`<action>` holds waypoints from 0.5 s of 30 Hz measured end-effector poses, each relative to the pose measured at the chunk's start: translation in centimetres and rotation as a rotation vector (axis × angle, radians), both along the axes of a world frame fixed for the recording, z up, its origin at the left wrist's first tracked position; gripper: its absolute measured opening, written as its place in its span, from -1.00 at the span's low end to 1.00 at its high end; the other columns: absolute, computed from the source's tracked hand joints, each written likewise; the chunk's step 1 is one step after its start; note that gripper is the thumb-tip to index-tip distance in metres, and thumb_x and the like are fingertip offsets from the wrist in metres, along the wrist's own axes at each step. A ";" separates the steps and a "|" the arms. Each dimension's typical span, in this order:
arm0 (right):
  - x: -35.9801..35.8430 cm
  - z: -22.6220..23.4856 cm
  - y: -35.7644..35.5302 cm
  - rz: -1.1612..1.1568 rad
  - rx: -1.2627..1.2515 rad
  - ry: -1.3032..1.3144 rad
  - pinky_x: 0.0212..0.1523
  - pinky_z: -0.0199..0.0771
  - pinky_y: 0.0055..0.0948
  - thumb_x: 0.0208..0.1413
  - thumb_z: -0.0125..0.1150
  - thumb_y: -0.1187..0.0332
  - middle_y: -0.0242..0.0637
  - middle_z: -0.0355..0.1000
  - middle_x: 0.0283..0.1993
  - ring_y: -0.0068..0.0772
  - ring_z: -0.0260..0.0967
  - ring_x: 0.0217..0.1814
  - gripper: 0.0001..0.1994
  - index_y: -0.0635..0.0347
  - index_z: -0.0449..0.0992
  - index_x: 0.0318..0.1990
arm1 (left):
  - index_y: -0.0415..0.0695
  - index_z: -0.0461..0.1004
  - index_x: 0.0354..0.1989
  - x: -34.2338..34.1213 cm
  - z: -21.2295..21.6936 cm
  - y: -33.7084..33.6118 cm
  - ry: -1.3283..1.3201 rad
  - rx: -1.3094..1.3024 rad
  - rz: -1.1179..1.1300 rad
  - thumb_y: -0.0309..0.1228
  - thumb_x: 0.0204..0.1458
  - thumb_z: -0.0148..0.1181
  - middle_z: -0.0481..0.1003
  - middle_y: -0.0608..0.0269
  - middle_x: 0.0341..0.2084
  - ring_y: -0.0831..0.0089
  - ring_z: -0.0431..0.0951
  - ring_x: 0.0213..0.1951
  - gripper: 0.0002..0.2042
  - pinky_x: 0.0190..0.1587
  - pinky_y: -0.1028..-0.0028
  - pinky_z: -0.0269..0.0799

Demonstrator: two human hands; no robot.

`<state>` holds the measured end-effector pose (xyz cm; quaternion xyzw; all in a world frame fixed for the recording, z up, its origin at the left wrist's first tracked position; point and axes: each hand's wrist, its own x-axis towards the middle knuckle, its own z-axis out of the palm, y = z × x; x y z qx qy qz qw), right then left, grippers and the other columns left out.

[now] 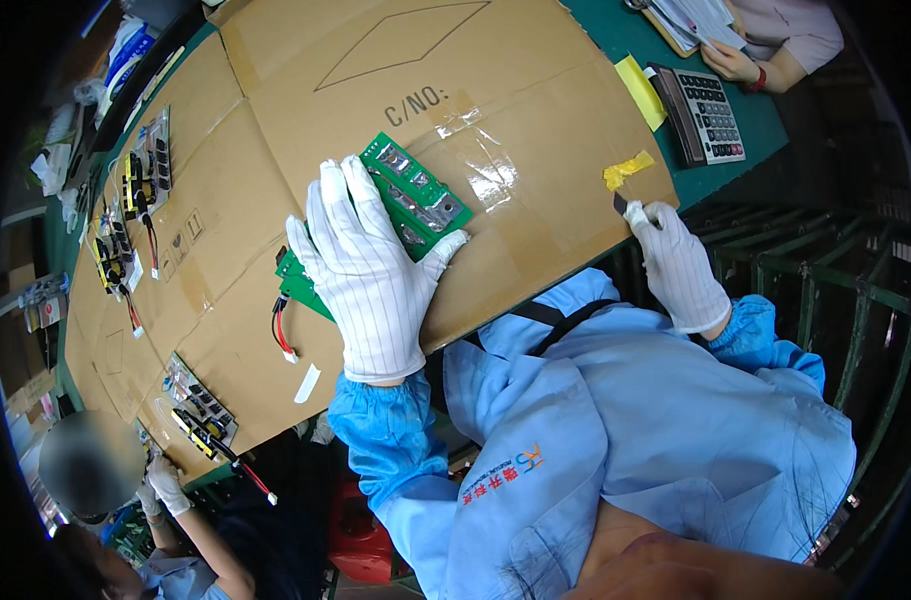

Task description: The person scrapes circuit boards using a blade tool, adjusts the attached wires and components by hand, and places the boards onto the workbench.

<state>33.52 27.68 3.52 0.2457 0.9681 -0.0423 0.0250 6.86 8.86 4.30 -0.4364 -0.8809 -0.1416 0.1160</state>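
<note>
A green rectangular circuit board [416, 200] with silver components is pressed flat onto a sheet of brown corrugated cardboard [276, 120] by the left hand [366, 270], gloved in white striped fabric, its fingers spread open over the board and pointing toward 12 o'clock. A second green board [301, 285] with red and black wires [281, 335] is partly covered at 7 o'clock of that hand. The right hand [676, 265], likewise gloved, is closed in a pinch on a small dark tool or blade [621, 203] at the cardboard's edge, just below a strip of yellow tape [628, 168] at 12 o'clock of it.

Finished-looking boards with wires [141, 180] are laid out at 9 o'clock, so the work is judged partly done; the tape is not yet applied to the held board. A grey calculator [711, 115] lies at 1 o'clock, beside another person's hand [728, 62].
</note>
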 end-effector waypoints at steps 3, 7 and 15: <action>0.5 0.8 -0.1 -0.010 -0.112 0.034 -0.26 0.52 -0.28 0.01 0.13 0.61 -0.07 0.32 -0.13 -0.09 0.42 -0.13 -0.58 0.30 0.41 0.09 | -0.23 0.14 0.34 0.1 0.0 0.0 0.001 -0.007 0.004 0.15 -0.44 0.49 0.26 0.02 0.22 0.05 0.24 0.27 0.13 0.30 0.00 0.05; -0.8 3.3 1.3 -0.512 -0.747 0.247 -0.56 0.43 -0.54 0.26 0.10 0.33 -0.25 0.47 -0.38 -0.58 0.36 -0.60 -0.65 0.24 0.42 0.16 | -0.23 0.15 0.34 0.2 -0.1 -0.2 0.004 0.006 0.016 0.14 -0.44 0.50 0.26 0.02 0.22 0.05 0.24 0.27 0.13 0.31 0.00 0.05; -1.6 1.0 2.2 -0.525 -0.720 0.347 -0.65 0.32 -0.52 0.30 0.01 0.43 -0.26 0.37 -0.46 -0.58 0.28 -0.67 -0.73 0.22 0.39 0.12 | -0.22 0.15 0.33 0.2 0.0 -0.1 -0.004 0.006 0.012 0.13 -0.45 0.51 0.27 0.02 0.21 0.05 0.24 0.27 0.12 0.31 -0.01 0.05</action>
